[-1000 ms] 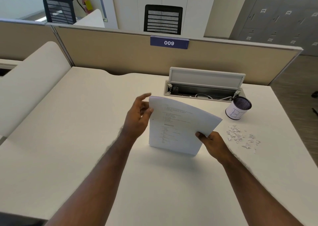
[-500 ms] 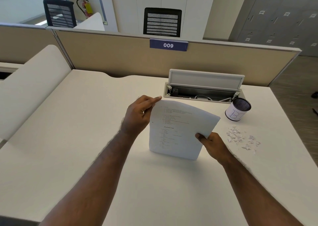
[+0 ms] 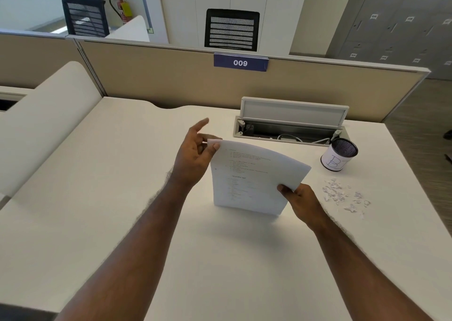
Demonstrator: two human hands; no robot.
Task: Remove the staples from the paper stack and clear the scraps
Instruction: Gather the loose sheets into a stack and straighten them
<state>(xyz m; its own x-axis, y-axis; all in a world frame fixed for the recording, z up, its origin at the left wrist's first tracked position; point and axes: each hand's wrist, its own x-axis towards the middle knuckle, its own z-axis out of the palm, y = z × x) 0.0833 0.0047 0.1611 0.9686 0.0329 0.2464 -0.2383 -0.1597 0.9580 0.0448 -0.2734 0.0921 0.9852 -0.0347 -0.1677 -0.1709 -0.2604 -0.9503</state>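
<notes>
A white paper stack [image 3: 254,179] with printed text stands on its lower edge on the desk, tilted toward me. My right hand [image 3: 299,198] grips its right edge, thumb on the front page. My left hand [image 3: 195,154] pinches the top left corner between thumb and a finger, while its index finger points up and away. A small pile of torn white paper scraps [image 3: 342,193] lies on the desk to the right of the stack. No staple can be made out.
A mesh cup [image 3: 338,155] wrapped in white paper with letters stands behind the scraps. An open cable tray [image 3: 288,127] with its lid raised is set in the desk [image 3: 122,198] at the back. A beige partition [image 3: 171,81] closes off the far edge.
My left hand shifted at the top left corner: its index finger lifted off and now points up, while the thumb stays on the corner. The right hand and the stack have hardly moved.
</notes>
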